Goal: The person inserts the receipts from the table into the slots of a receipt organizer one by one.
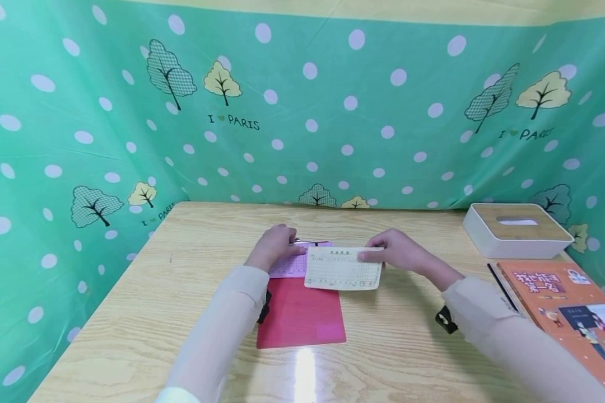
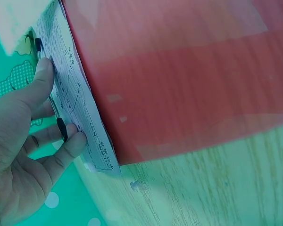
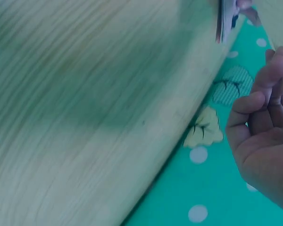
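In the head view my left hand (image 1: 277, 247) is at the far edge of a red clipboard (image 1: 299, 313). Its thumb and fingers grip the thin metal clip (image 2: 56, 110) with black tips, over a lilac printed form (image 2: 78, 94). My right hand (image 1: 395, 251) pinches a cream printed slip (image 1: 343, 271) by its right end, thumb in front and fingers behind. The slip is held tilted up, overlapping the form and the clipboard's upper right corner in the head view. In the right wrist view the curled fingers (image 3: 269, 80) of the right hand show.
A white tissue box (image 1: 516, 232) with a wooden lid stands at the back right. Nearer me on the right lie an orange book (image 1: 564, 313) and a dark, thin stick (image 1: 504, 285). A green dotted curtain (image 1: 302, 112) hangs behind the wooden table (image 1: 146, 313).
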### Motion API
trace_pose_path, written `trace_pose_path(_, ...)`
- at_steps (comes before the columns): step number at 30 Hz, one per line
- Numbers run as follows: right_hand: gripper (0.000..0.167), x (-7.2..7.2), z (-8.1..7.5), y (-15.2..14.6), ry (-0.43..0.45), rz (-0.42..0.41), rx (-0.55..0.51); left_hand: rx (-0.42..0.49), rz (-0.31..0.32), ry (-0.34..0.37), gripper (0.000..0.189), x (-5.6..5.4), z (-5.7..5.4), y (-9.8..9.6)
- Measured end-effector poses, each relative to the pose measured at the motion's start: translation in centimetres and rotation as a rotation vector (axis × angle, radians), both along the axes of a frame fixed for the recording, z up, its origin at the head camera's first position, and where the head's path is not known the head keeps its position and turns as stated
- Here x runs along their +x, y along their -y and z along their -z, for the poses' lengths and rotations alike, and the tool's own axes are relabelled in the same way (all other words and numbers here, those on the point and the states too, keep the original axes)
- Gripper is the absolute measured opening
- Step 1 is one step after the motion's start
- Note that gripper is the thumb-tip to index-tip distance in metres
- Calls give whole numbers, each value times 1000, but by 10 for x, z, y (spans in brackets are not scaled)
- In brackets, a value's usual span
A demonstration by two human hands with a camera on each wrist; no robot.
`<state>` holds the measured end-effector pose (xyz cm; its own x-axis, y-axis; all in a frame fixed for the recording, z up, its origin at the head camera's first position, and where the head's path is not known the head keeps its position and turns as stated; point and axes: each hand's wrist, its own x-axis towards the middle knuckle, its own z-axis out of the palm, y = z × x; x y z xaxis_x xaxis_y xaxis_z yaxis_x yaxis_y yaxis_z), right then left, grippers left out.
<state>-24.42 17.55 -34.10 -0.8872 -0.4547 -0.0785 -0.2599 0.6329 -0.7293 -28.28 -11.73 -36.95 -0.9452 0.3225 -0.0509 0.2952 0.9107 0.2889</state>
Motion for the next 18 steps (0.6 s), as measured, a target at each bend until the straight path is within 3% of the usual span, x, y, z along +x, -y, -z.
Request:
trace_pose_path(5,19,-3,9,22,28,-51,-1,9,-3,-12,33,1,0,1)
trace_pose_path(18,19,-12,31,67,26,60,28,1,2,-12,31,-2,1,0)
